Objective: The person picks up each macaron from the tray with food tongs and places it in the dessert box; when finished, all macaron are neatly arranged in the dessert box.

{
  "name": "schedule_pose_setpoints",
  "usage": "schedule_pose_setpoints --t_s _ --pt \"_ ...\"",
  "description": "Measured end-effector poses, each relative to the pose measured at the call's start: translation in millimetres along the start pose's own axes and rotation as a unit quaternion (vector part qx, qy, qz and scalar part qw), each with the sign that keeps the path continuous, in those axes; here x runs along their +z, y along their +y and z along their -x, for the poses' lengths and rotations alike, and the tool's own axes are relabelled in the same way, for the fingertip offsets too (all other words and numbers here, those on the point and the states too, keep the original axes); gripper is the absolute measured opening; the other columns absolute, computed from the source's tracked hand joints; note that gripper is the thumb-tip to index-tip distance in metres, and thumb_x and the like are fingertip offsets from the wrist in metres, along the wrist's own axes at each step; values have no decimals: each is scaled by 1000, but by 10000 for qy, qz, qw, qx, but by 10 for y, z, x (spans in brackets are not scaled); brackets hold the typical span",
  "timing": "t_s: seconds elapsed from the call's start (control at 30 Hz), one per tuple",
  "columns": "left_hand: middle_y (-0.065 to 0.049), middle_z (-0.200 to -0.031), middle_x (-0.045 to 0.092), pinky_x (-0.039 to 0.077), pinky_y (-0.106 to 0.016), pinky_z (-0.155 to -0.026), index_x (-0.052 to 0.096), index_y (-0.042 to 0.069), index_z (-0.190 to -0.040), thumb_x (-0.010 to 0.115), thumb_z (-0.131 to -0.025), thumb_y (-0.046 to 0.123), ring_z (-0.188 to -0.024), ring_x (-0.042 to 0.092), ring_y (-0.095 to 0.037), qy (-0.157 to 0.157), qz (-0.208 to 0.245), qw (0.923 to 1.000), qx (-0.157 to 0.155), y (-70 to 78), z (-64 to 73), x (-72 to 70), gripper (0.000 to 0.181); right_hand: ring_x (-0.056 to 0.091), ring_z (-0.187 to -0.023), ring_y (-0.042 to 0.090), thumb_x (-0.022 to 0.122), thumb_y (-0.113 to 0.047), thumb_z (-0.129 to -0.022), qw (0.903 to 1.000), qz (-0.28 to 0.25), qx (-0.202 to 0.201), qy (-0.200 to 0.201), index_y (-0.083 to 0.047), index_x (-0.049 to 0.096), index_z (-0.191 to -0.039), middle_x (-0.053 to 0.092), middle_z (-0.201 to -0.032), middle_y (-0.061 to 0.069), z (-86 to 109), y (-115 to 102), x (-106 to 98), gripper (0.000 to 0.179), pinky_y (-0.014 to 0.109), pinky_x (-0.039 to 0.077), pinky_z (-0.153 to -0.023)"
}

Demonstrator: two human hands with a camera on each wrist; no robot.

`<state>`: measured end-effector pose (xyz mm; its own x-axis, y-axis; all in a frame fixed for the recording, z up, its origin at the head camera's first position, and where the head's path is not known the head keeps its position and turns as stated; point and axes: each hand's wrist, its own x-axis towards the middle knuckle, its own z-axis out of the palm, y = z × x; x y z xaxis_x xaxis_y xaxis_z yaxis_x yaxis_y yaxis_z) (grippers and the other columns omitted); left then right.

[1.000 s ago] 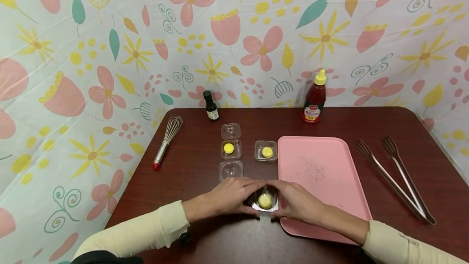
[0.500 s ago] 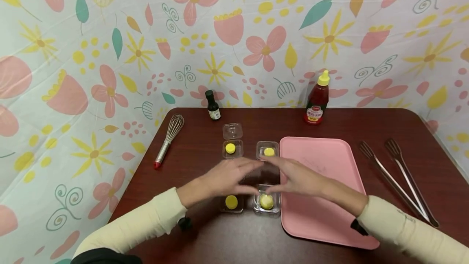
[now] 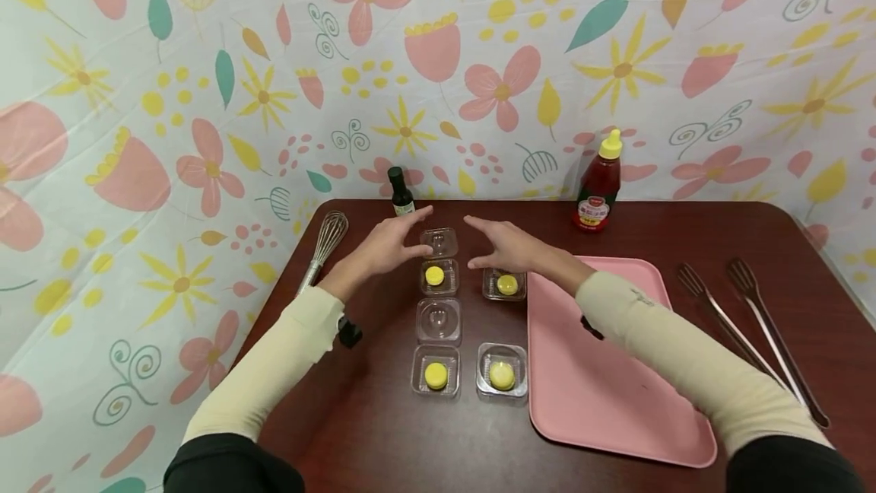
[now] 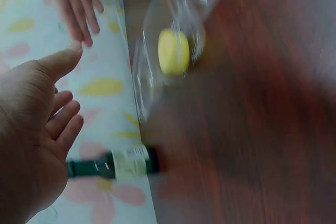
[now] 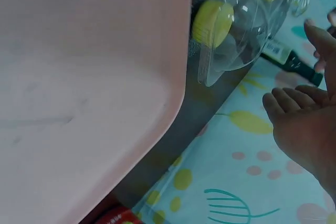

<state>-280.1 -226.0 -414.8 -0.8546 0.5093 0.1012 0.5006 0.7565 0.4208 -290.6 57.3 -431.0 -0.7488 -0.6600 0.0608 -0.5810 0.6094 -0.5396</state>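
My left hand (image 3: 388,244) hovers over the far left clear plastic box (image 3: 448,287), fingers extended and holding nothing. My right hand (image 3: 509,244) is held above the far right box (image 3: 491,291), also empty, thumb spread from the fingers. Each box contains a round yellow piece that looks like a macaron (image 3: 507,284). Flat behind the far left box lies its lid (image 3: 448,234). The near left box (image 3: 417,390) has its lid (image 3: 439,320) laid back too. The near right box (image 3: 482,386) is closed. In the right wrist view, a domed lid (image 5: 249,22) appears raised beside a macaron (image 5: 212,23).
A pink tray (image 3: 582,402) lies right of the boxes, with metal tongs (image 3: 780,333) beyond it. A dark small bottle (image 3: 401,192) and a red ketchup bottle (image 3: 597,192) stand along the back. A whisk (image 3: 327,242) lies at the left, partly behind the left arm.
Both hands have left the near right box, now closed, and moved forward to the far boxes, spreading apart from each other. The near left box has come into full view.
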Motion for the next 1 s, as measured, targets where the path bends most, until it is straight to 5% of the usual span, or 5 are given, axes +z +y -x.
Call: schedule_pose_setpoints --t_s 0.17,0.33,0.67,1.0 --pt "-15 -160 50 45 -51 -115 38 11 -165 80 -99 24 -139 55 -40 -352 377 9977 -429 -243 -70 38 80 41 -150 41 81 -22 -97 9975 -32 648 -276 1 29 -166 41 -164 24 -273 81 57 89 53 38 -120" --pt "-15 -159 51 43 -48 -117 41 12 -164 80 -98 21 -144 52 -33 -559 627 9937 -745 -369 -83 96 77 37 -153 39 79 -19 -99 9932 -89 1051 -490 -1 30 -166 39 -166 20 -450 112 107 84 51 37 -120" --pt "-12 -158 53 46 -46 -115 44 7 -162 79 -98 17 -142 54 -29 -752 825 9904 -814 -498 -153 175 74 36 -154 36 79 -12 -98 9924 -237 1020 -648 2 35 -163 40 -166 21 -597 139 202 81 48 34 -123" --pt "-11 -155 57 48 -45 -113 48 5 -159 82 -96 20 -138 58 -29 -743 875 9904 -765 -521 -159 257 73 42 -151 36 77 -6 -98 9820 -1374 1201 -482 4 36 -162 43 -164 21 -601 118 328 77 47 38 -121"
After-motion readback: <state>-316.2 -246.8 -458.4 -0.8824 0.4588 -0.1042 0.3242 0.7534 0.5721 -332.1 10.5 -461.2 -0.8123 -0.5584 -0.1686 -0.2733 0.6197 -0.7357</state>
